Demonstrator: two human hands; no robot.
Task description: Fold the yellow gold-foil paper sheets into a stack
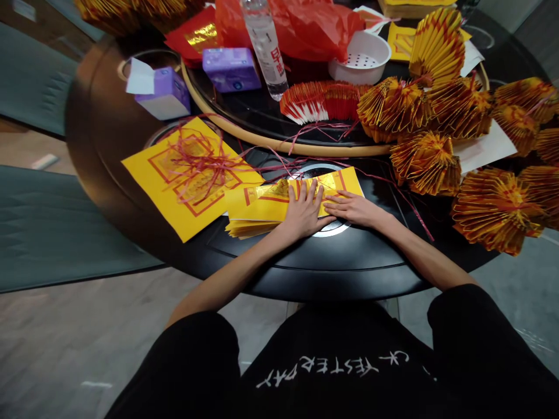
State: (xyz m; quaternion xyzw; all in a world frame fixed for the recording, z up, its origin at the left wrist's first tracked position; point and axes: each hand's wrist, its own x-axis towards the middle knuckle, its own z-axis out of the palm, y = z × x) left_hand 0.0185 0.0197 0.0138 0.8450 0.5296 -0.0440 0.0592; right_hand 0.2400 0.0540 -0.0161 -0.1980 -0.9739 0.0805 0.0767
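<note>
My left hand [305, 212] is flat on a stack of yellow, red-bordered joss paper [257, 212], fingers spread and pointing away from me. My right hand [353, 209] is flat too, fingers together and pointing left, tips on the stack's right end, just beside the left hand. Both are pressing down; no pinch. The stack lies near the edge of a round black table [332, 273], long axis left-right, right end angled slightly away from me.

Left of stack: a yellow printed sheet [174, 201] under tangled red strings [201, 163]. Right of stack: fan-folded yellow-and-red paper rosettes [425, 163]. Beyond stack: a red-and-white pleated paper fan [323, 102], white plastic strainer bowl [360, 58], clear water bottle [264, 46], purple box [231, 70].
</note>
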